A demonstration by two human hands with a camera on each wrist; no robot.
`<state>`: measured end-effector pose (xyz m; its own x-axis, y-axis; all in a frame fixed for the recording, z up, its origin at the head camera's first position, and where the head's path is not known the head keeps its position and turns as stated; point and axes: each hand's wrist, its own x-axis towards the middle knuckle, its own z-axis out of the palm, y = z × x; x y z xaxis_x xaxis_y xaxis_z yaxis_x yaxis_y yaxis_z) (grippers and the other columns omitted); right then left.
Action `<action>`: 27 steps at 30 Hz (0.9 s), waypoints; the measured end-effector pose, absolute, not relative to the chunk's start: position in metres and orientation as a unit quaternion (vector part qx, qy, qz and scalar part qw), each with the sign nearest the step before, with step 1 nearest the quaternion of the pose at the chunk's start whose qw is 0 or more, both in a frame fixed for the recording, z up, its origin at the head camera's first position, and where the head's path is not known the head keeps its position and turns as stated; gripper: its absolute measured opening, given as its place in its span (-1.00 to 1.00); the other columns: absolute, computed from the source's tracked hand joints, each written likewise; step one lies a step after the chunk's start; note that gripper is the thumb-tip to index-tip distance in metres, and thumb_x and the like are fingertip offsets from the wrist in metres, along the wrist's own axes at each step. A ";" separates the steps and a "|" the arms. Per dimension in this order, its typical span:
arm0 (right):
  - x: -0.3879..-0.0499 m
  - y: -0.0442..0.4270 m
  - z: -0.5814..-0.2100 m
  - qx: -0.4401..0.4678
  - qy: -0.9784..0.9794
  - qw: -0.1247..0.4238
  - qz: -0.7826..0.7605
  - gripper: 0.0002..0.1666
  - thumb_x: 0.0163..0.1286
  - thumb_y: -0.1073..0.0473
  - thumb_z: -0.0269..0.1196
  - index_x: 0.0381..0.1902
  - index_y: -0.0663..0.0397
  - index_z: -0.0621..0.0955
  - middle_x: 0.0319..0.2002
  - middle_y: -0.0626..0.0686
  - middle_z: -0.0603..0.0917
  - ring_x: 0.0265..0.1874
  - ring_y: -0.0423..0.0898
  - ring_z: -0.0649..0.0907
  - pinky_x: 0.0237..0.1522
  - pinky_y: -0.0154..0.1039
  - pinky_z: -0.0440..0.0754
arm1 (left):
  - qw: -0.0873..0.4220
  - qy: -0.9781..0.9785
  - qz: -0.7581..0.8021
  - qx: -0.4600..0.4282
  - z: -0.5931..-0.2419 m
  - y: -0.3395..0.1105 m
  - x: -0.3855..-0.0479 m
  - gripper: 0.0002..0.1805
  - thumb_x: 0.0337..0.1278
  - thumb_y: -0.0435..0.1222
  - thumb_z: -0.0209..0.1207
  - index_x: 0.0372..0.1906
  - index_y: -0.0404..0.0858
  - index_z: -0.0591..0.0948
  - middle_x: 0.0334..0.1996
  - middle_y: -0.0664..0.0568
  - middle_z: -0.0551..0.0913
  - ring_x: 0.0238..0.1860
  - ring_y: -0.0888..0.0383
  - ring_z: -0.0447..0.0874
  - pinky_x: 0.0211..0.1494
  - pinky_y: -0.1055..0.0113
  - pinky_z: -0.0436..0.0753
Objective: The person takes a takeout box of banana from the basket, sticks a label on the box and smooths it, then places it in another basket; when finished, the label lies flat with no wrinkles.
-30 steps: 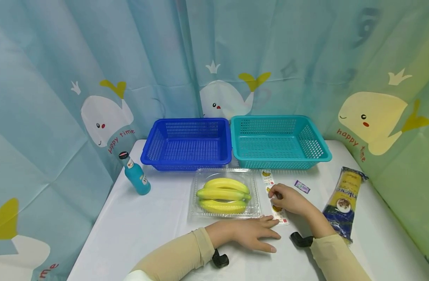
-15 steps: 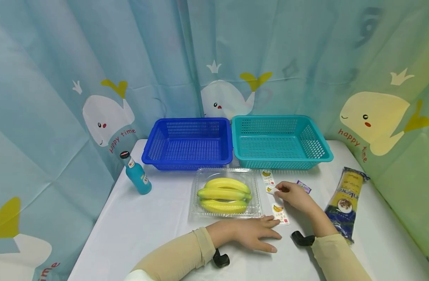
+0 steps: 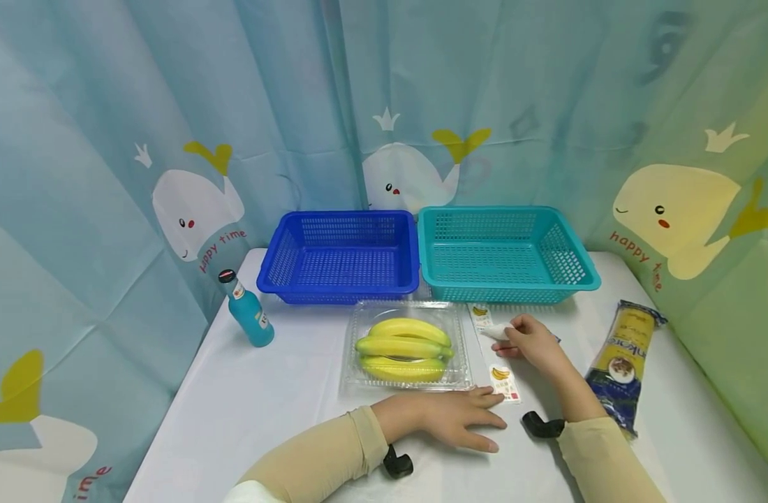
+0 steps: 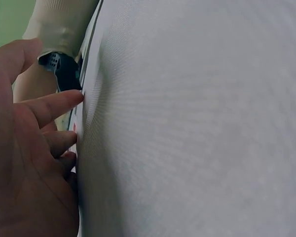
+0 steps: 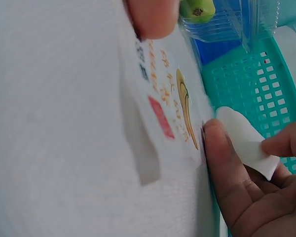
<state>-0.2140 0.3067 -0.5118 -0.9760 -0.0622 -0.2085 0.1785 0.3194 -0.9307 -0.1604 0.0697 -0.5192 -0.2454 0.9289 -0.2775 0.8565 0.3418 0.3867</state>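
A strip of banana labels point(image 3: 505, 384) lies on the table to the right of a clear plastic box point(image 3: 462, 349) with several bananas point(image 3: 404, 347) inside. Between its thumb and finger, my right hand point(image 3: 533, 348) pinches a label point(image 3: 498, 332), lifted at the strip's middle; the right wrist view shows its curled white back point(image 5: 241, 140). Whether it is fully off the backing, I cannot tell. My left hand point(image 3: 456, 419) rests with spread fingers on the table, its fingertips at the strip's near end. One left fingertip point(image 5: 155, 17) touches that end in the right wrist view.
At the back stand a blue basket point(image 3: 340, 290) and a teal basket point(image 3: 510, 292). A blue bottle point(image 3: 250, 318) is on the left. To the right lies a yellow-and-blue packet point(image 3: 623, 363). My right hand mostly covers a small purple packet point(image 3: 556, 337).
My right hand has peeled the middle label up from the strip, and the label now bends over with its white back showing. The left hand has stayed in place.
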 end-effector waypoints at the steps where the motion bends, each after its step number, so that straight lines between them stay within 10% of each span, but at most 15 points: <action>1: -0.214 0.307 -0.511 0.039 0.809 0.102 -0.578 -0.75 0.57 0.20 -0.05 -0.04 0.35 0.29 -0.18 0.39 0.70 -0.28 -0.03 0.80 -0.18 -0.26 0.76 | 0.234 0.785 0.079 0.568 -0.519 0.070 -0.160 -0.40 0.42 0.23 -0.16 0.47 0.23 0.29 0.61 0.19 -0.16 0.60 0.19 -0.34 0.61 0.41 -0.16; 8: -0.214 0.312 -0.507 0.036 0.844 0.070 -0.530 -0.66 0.57 0.09 0.02 -0.04 0.34 0.40 -0.12 0.22 0.77 -0.23 -0.26 0.77 -0.18 -0.55 0.55 | 0.233 0.789 0.083 0.563 -0.517 0.069 -0.158 -0.42 0.42 0.23 -0.14 0.45 0.22 0.32 0.61 0.17 -0.16 0.61 0.18 -0.32 0.61 0.40 -0.17; 20: -0.209 0.311 -0.498 0.006 0.832 0.037 -0.553 -0.39 0.61 -0.08 -0.08 0.05 0.40 0.58 0.00 0.16 0.71 -0.12 -0.28 0.73 -0.03 -0.39 0.69 | 0.248 0.773 0.106 0.574 -0.508 0.059 -0.156 -0.46 0.45 0.19 -0.16 0.45 0.27 0.31 0.61 0.19 -0.27 0.60 0.20 -0.40 0.61 0.41 -0.23; 27: -0.205 0.310 -0.490 -0.021 0.888 0.013 -0.459 -0.57 0.50 -0.08 0.15 0.09 0.08 0.67 0.12 0.18 0.67 -0.14 -0.50 0.56 -0.07 -0.39 0.61 | 0.288 0.730 0.167 0.598 -0.466 0.033 -0.148 -0.49 0.50 0.08 -0.12 0.47 0.22 0.28 0.60 0.31 -0.20 0.58 0.36 -0.37 0.60 0.45 -0.15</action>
<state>-0.2051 0.3104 -0.4901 -0.9988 -0.0489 -0.0050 -0.0242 0.5775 -0.8160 -0.1485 0.0334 -0.4664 -0.1203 0.9680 -0.2202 0.7756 0.2301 0.5878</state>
